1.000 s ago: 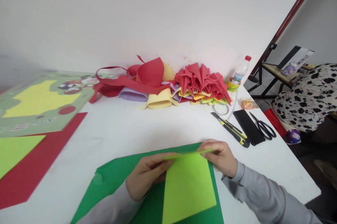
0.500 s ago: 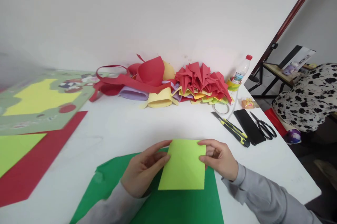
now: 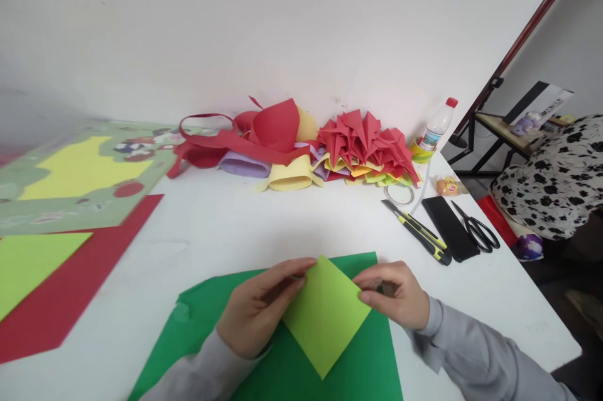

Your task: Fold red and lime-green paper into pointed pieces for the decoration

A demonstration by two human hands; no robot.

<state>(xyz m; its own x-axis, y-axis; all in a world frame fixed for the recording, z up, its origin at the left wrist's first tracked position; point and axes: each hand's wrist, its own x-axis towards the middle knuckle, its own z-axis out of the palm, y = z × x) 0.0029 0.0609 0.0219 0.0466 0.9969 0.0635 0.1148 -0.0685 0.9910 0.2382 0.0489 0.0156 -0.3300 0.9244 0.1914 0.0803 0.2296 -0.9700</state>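
A lime-green square of paper [image 3: 325,316] is held between my two hands, turned so that one corner points toward me. My left hand [image 3: 261,307] pinches its upper left edge between thumb and fingers. At the right corner, my right hand [image 3: 396,293] has thumb and forefinger closed on the paper. Beneath lies a large sheet of dark green paper [image 3: 207,303], its upper left corner bent and torn-looking. The lower left edge of the square is partly hidden by my left hand.
Red folded paper pieces [image 3: 367,137] and curled paper strips [image 3: 273,131] lie along the wall. To the right are a utility knife [image 3: 419,234], a black phone-like slab [image 3: 450,228], scissors [image 3: 478,231], a tape roll [image 3: 399,194] and a bottle [image 3: 433,131]. Red paper [image 3: 89,288] lies left.
The lime-green square has been rotated from edge-on to a diamond position, still held in both hands. The view has shifted slightly, moving the surroundings a little to the right.
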